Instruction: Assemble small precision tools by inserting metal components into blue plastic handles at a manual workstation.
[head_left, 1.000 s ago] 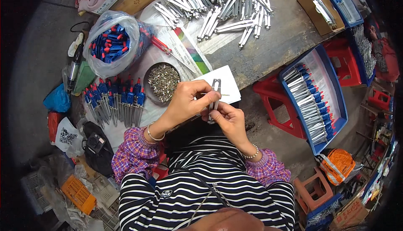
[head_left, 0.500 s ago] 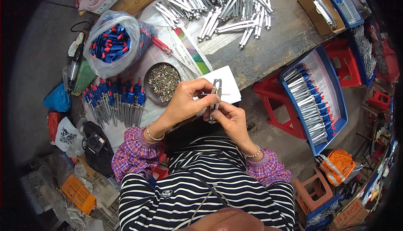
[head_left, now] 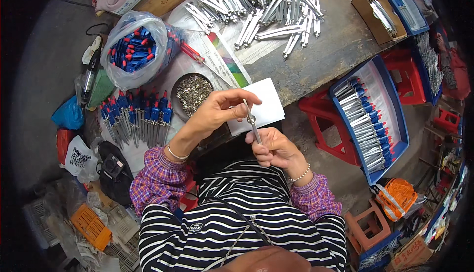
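A slim metal strip piece point(head_left: 254, 127) with a small cross fitting partway along it stands on a tilt between my hands. My right hand point(head_left: 279, 148) has its fingers curled round the lower end. At the upper end, the thumb and forefinger of my left hand point(head_left: 217, 113) pinch the piece near the fitting, the forefinger reaching over its tip. Just beyond my hands lies a white paper sheet point(head_left: 269, 105). Beside my left hand is a round bowl point(head_left: 174, 96) of small metal pins point(head_left: 193, 94).
Metal strips point(head_left: 276, 5) are heaped on the table point(head_left: 335, 40). At left are a plastic bag point(head_left: 111, 62) of blue-red handles, assembled blue-handled tools point(head_left: 140, 114) and a red-handled screwdriver point(head_left: 192, 53). A blue tray point(head_left: 406, 146) of similar tools rests on a red stool point(head_left: 326, 133) at right.
The metal piece has turned edge-on and tilted. The thin rod that crossed it sideways no longer shows. My right hand has moved slightly lower and to the right.
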The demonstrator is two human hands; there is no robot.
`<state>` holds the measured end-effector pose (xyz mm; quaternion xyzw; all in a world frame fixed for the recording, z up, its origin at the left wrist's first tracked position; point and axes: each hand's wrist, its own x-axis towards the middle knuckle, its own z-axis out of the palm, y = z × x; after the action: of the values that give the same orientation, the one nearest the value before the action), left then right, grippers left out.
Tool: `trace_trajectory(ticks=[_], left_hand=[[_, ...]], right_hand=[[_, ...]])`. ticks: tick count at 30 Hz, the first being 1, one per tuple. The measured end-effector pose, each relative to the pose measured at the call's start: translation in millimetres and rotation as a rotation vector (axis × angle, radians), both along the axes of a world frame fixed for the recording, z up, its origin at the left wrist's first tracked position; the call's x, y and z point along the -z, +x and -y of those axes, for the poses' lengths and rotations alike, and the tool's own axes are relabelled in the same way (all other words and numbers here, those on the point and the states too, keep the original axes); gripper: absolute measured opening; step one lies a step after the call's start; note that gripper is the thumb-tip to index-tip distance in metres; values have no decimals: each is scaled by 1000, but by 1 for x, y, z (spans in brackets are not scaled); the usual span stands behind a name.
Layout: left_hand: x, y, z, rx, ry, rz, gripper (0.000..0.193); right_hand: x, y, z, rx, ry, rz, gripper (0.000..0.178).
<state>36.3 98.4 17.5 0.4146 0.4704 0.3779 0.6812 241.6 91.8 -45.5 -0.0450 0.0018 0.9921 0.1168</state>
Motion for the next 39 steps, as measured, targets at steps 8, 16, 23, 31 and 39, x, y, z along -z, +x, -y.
trace_trajectory(ticks=[8, 16, 23, 31, 39], left_hand=[[5, -2, 2, -97, 20, -110, 13], [3, 3, 1, -103, 95, -265, 13], [7, 5, 0, -108, 68, -149, 17], [2, -5, 0, -3, 111, 21, 12], [10, -7, -2, 169, 214, 217, 16]], right_hand=[[-1, -1, 5, 69, 187, 178, 40], [-15, -5, 5, 253, 1057, 756, 25], [-11, -8, 10, 260, 756, 627, 27], [-13, -1, 7, 129, 556, 419, 36], [-5, 3, 7, 68, 161, 178, 30]])
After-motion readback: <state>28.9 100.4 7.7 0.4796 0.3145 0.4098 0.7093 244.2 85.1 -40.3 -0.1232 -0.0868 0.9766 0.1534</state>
